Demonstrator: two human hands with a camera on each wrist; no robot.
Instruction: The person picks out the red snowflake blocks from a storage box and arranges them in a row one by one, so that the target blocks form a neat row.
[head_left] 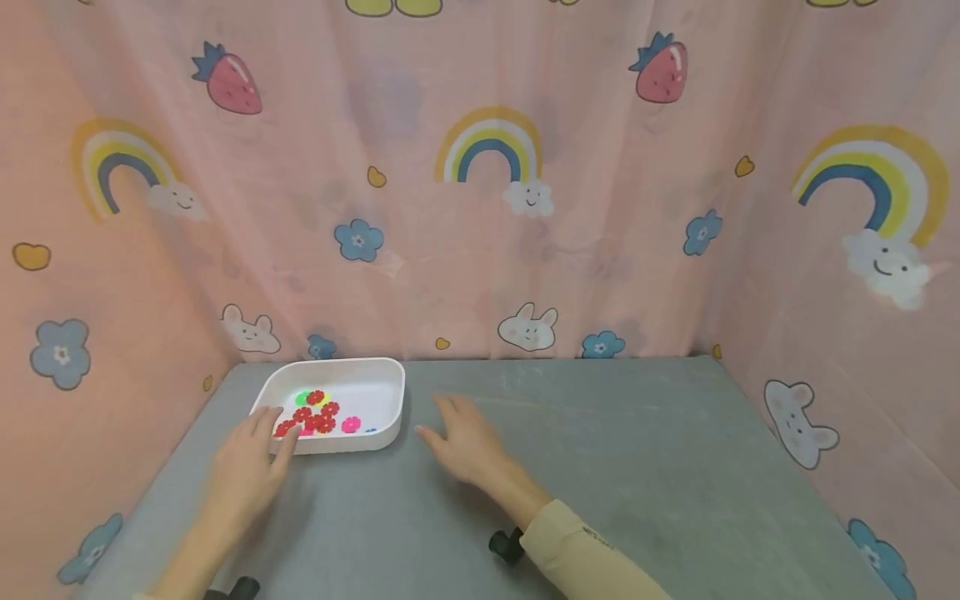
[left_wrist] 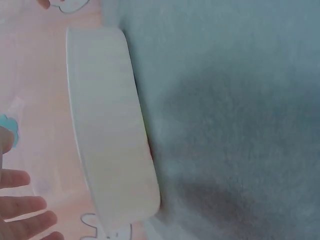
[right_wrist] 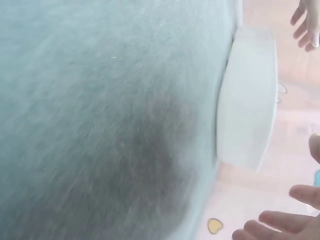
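A white rectangular tray (head_left: 378,442) stands at the back left of the table. Inside lie several small flower-shaped plastic pieces (head_left: 322,423), mostly red, with a pink piece (head_left: 351,425), a green one (head_left: 302,399) and bits of yellow and blue. My left hand (head_left: 242,475) hovers at the tray's front left corner, its fingers spread and overlapping the rim in the head view. To the right of the tray, my right hand (head_left: 471,443) is held over the table, fingers extended and holding nothing. Both wrist views show the tray's outer wall (left_wrist: 112,125) beside loosely spread fingers.
The grey table (head_left: 600,467) runs on to the right of the tray. A pink patterned curtain (head_left: 465,275) encloses the back and both sides. Dark wrist-camera parts (head_left: 506,546) stick out beneath the forearms.
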